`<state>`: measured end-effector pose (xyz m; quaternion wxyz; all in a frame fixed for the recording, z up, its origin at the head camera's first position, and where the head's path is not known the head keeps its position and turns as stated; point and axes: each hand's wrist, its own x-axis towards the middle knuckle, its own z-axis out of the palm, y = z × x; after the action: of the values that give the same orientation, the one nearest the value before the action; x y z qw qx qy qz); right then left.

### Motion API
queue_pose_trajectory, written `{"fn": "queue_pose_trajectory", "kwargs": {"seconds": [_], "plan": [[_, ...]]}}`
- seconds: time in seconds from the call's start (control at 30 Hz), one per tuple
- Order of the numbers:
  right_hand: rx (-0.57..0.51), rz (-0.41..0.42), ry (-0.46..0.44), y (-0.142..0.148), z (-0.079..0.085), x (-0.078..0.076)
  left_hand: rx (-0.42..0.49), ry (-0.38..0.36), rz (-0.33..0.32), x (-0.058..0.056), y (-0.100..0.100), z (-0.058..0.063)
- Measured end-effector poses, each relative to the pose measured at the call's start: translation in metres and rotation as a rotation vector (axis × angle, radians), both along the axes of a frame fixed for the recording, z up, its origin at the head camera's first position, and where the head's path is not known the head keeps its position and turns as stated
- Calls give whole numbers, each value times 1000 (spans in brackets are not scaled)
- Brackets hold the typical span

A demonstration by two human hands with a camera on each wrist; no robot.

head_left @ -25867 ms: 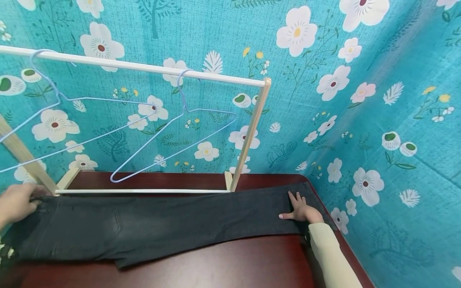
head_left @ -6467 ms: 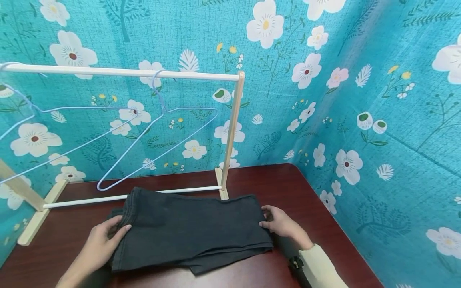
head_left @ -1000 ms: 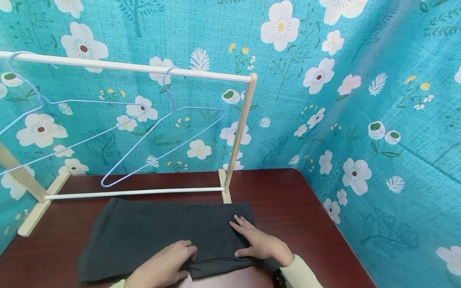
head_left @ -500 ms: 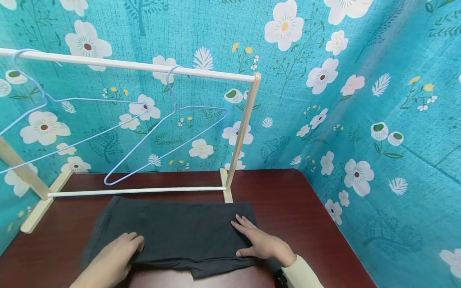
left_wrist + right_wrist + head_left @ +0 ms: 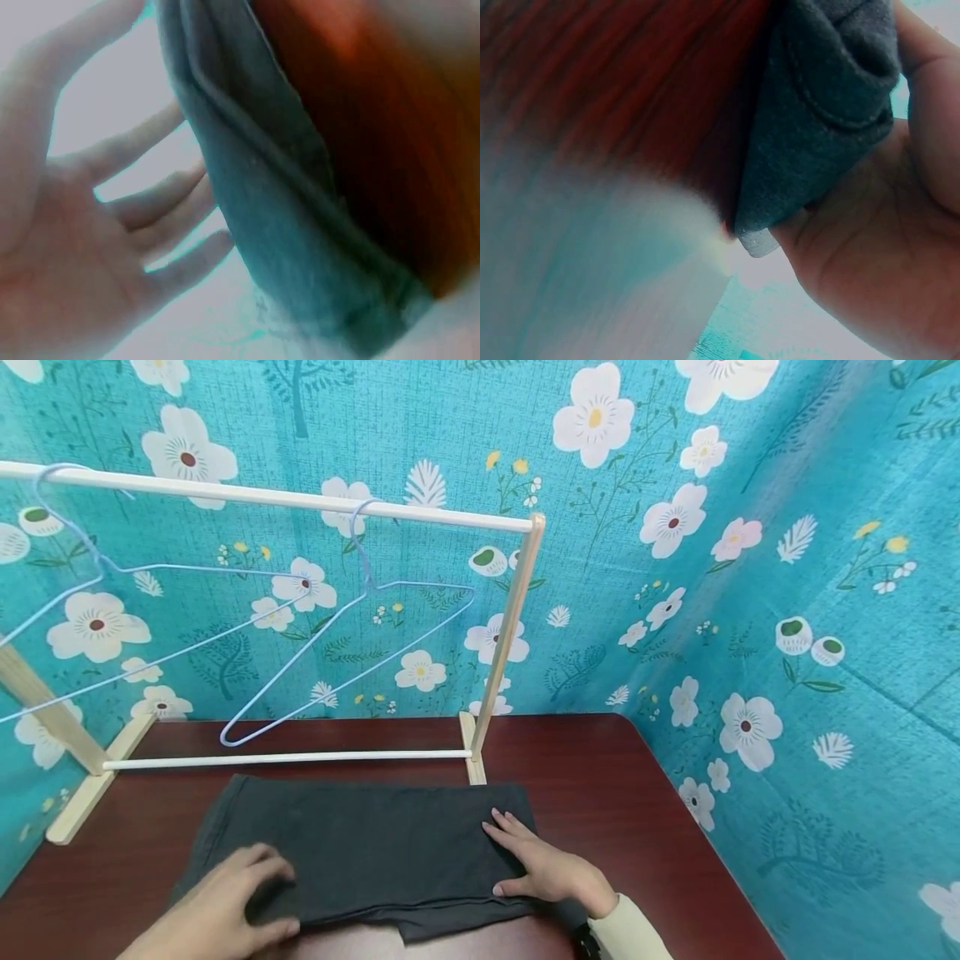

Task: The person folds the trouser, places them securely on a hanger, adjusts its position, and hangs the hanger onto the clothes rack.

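Observation:
A pair of dark grey trousers (image 5: 390,843), folded into a short flat bundle, lies on the table in the head view. Over the bundle's left front part is my left hand (image 5: 225,902), its thumb spread away from loosely bent fingers. In the left wrist view the palm shows bare, and the finger ends overlap the edge of the trousers (image 5: 247,202). My right hand (image 5: 543,864) rests with spread fingers on the right end of the bundle. A rolled cloth edge (image 5: 817,127) shows beside that hand in the right wrist view.
Behind the trousers stands a wooden rack (image 5: 510,635) with a white top rail (image 5: 300,497). Two pale blue hangers (image 5: 292,664) hang from it. The dark red table (image 5: 600,802) meets a flowered turquoise cloth (image 5: 660,635) at the back and right.
The trousers lay long at first, then were folded shorter. In the last second my left hand has slid left from the front middle and its thumb has spread. The right hand has stayed.

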<state>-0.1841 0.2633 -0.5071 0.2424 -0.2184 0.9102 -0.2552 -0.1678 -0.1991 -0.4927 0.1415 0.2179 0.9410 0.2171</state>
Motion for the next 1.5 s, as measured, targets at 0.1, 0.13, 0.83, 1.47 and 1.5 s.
{"fn": "queue_pose_trajectory", "kwargs": {"seconds": [0.1,0.13,0.83,1.47,1.5], "plan": [[3,-2,-3,0,0,-1,-16,46,47,-5,-11,-5],[5,-4,-7,-1,-1,-1,-16,28,56,-7,-15,-7],[-10,2,-21,-2,-2,0,132,-24,-20,-14,-52,-52],[-4,16,-26,-4,-3,1,194,529,128,-62,-62,97],[-3,16,-22,-3,-2,0,226,546,125,-67,-60,110]]}}
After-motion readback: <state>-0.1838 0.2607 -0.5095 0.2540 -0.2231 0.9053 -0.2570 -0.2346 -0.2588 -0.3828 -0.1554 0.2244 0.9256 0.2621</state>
